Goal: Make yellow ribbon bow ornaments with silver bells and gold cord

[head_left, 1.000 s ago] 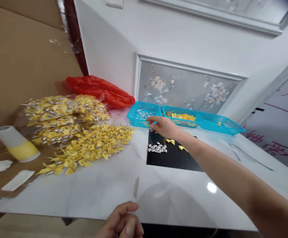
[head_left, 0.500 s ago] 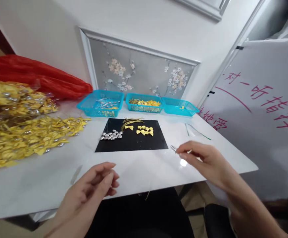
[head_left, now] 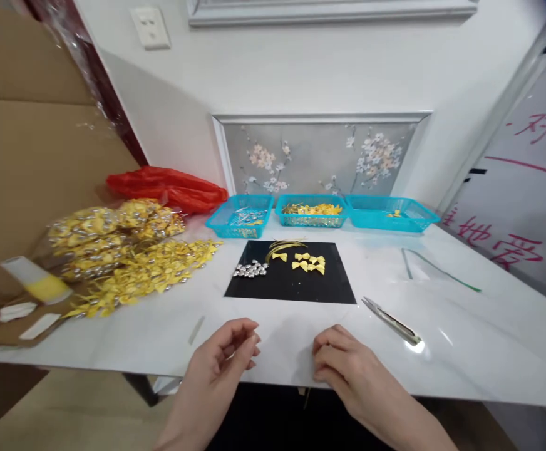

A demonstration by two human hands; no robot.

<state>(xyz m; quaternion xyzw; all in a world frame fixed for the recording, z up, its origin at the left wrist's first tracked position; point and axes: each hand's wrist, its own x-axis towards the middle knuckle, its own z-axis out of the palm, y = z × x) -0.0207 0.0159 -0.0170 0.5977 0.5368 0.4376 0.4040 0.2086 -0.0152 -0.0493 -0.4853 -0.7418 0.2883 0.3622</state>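
Close to the table's front edge, my left hand (head_left: 223, 369) is loosely curled with its fingers a little apart; nothing shows in it. Across from it my right hand (head_left: 348, 369) has its fingers bent down towards the white tabletop, closed together, and what is under the fingertips is hidden. A pair of thread snips (head_left: 392, 321) lies right of that hand, untouched. Beyond both hands is a black mat (head_left: 263, 289) bearing silver beads (head_left: 252, 269), several yellow ribbon bows (head_left: 309, 263) and thin gold wires (head_left: 285, 245).
Three blue baskets stand along the wall: one with small parts (head_left: 214, 224), one with yellow pieces (head_left: 280, 217), one nearly bare (head_left: 371, 222). At left are a heap of yellow bow strands (head_left: 155, 275), a red plastic bag (head_left: 164, 188) and cardboard (head_left: 24, 163). A green strip (head_left: 456, 277) lies right.
My right hand has let go of the snips, leaving them on the table, and moved left towards my left hand. The view has swung to the left.
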